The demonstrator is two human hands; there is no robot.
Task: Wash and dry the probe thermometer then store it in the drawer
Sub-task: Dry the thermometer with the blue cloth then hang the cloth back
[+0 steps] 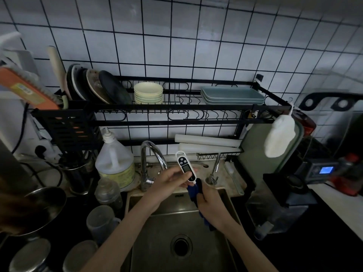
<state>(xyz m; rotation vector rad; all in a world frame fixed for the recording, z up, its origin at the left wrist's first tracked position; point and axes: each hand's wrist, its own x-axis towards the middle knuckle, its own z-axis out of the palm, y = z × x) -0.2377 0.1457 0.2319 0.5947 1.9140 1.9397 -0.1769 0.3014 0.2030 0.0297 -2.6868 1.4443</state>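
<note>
A white probe thermometer (185,166) with a black display and buttons is held upright above the steel sink (157,238). My left hand (169,183) grips its white body from the left side. My right hand (209,203) is closed around a dark blue cloth (194,190) that wraps the thermometer's lower end, so the metal probe is hidden inside the cloth. The cloth's tail hangs below my right wrist. No drawer is in view.
A chrome tap (152,154) curves just left of the thermometer, with a smaller tap (215,169) to its right. A dish rack (176,112) with plates and bowls spans the wall above. A detergent jug (115,161), cups and a steel bowl (41,209) stand left; a scale (322,170) sits right.
</note>
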